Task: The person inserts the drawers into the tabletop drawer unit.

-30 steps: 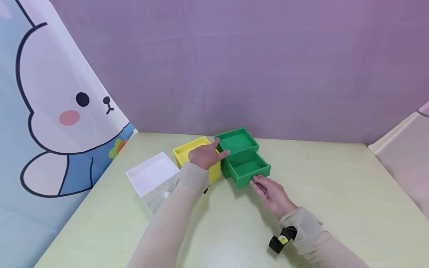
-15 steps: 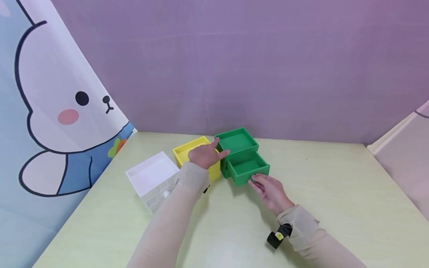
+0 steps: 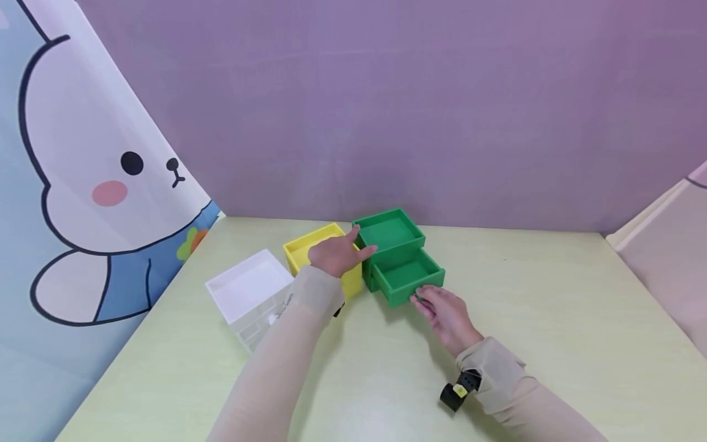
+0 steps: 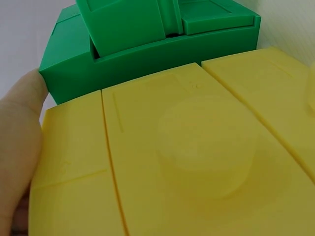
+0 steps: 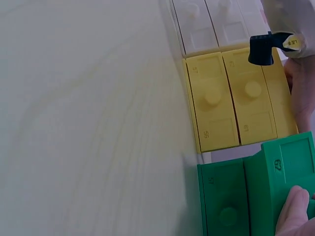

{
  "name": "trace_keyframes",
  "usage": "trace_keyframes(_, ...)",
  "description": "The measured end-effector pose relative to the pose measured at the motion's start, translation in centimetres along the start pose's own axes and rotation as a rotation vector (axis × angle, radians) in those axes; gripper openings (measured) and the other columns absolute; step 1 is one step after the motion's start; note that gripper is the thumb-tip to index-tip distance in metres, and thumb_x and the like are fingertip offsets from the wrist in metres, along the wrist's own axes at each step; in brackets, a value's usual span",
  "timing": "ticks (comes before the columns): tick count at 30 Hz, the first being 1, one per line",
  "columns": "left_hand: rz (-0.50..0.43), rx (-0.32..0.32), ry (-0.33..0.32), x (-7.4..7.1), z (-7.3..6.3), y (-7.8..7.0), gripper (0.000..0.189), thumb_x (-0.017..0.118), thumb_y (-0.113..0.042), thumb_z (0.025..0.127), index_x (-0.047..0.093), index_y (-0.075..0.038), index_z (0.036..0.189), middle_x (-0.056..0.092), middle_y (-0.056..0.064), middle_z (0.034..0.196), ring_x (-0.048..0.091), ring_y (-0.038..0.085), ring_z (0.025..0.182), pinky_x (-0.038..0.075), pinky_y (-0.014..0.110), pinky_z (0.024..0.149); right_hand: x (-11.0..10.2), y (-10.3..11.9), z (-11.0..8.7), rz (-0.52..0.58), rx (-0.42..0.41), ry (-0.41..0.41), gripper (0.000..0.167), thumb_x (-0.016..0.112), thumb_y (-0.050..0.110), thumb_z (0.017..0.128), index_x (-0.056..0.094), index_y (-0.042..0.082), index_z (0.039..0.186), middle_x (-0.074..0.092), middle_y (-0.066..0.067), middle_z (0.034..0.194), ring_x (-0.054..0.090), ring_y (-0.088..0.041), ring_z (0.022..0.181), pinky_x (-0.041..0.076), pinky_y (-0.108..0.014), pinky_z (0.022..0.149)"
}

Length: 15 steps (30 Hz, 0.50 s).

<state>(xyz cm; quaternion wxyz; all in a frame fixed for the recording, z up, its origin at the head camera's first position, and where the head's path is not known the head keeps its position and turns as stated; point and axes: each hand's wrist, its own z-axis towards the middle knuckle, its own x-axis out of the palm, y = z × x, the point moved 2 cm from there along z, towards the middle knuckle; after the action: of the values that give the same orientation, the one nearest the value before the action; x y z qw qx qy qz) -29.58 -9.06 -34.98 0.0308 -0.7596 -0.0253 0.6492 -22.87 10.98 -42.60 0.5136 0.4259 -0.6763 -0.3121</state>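
A green drawer box (image 3: 389, 232) stands at the back of the table with its upper drawer (image 3: 409, 276) pulled out; the drawer holds nothing. At the drawer's front, my right hand (image 3: 450, 322) pinches the knob, which the fingers mostly hide. My left hand (image 3: 334, 255) reaches over the yellow drawer box (image 3: 309, 242), thumb and a finger spread against the green box's left edge. In the left wrist view, a digit of that hand (image 4: 22, 113) touches the green box's corner. The right wrist view shows the green drawer front (image 5: 295, 162) with fingertips on it.
A white drawer box (image 3: 251, 285) stands left of the yellow one, partly behind the left sleeve. A purple backdrop (image 3: 442, 110) rises behind the table's (image 3: 552, 307) far edge, and a cartoon-printed cloth (image 3: 83, 245) hangs at the left.
The right hand and wrist have shifted very slightly up and left, still on the knob. The left hand stays in place, and the drawer remains pulled out about as before.
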Motion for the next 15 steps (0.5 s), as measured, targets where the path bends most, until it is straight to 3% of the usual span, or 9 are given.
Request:
trace_keyframes(5, 0.001, -0.006, 0.009, -0.02, 0.01, -0.09, 0.076, 0.031, -0.076, 0.088, 0.017, -0.038, 0.153, 0.034, -0.001, 0.05, 0.022, 0.012, 0.041, 0.02, 0.027, 0.045, 0.24, -0.12, -0.14, -0.005, -0.03, -0.013, 0.015, 0.052, -0.007, 0.092, 0.058, 0.003, 0.084, 0.061, 0.0, 0.078, 0.066, -0.006, 0.072, 0.05, -0.016, 0.075)
trace_keyframes(10, 0.006, -0.005, 0.01, 0.01, 0.05, -0.24, 0.077, 0.03, -0.077, 0.087, 0.016, -0.039, 0.153, 0.035, -0.001, 0.05, 0.022, 0.012, 0.041, 0.02, 0.027, 0.045, 0.44, -0.07, -0.09, -0.042, -0.047, -0.011, 0.007, 0.052, -0.007, 0.092, 0.057, -0.003, 0.093, 0.063, -0.001, 0.081, 0.067, -0.007, 0.075, 0.05, -0.017, 0.076)
trace_keyframes(15, 0.009, -0.013, 0.017, 0.0, 0.07, -0.16, 0.078, 0.029, -0.078, 0.086, 0.015, -0.039, 0.153, 0.034, -0.001, 0.049, 0.02, 0.012, 0.041, 0.02, 0.027, 0.045, 0.56, -0.2, 0.14, -0.055, -0.06, 0.0, 0.011, 0.05, -0.008, 0.092, 0.058, -0.001, 0.088, 0.062, -0.002, 0.082, 0.067, -0.007, 0.075, 0.05, -0.019, 0.079)
